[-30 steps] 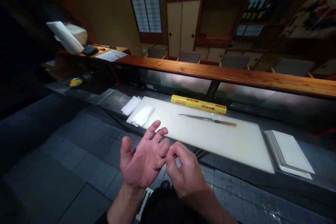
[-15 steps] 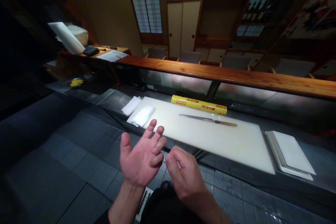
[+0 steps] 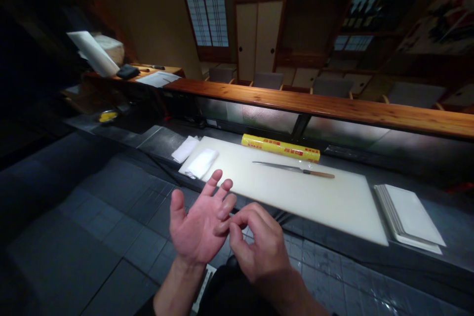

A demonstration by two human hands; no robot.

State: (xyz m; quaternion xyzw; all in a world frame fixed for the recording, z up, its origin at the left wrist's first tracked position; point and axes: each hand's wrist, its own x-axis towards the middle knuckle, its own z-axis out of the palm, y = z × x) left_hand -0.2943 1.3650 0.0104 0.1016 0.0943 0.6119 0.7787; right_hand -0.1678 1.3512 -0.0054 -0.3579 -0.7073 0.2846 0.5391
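My left hand (image 3: 200, 229) is held palm up in front of the counter, with thumb and first fingers spread and the last two partly bent. Thumb and forefinger of my right hand (image 3: 262, 247) are pinched at the tip of my left little finger. Beyond both hands lies a white cutting board (image 3: 296, 197). On it rests a long slim knife (image 3: 294, 169), its wooden handle to the right. A folded white cloth (image 3: 202, 163) lies at the board's left end, and a second folded cloth (image 3: 185, 149) sits just beside it.
A yellow roll (image 3: 280, 148) with red print lies along the board's far edge. Stacked white rectangular trays (image 3: 411, 215) stand to the right. Behind runs a raised wooden ledge (image 3: 296, 100), with chairs beyond it. Papers (image 3: 158, 79) lie on its left end. Dark tiled floor is below.
My right hand's thumb and forefinger have moved from a closed fist beside the left hand to a pinch at the left little finger. The left hand has barely shifted.
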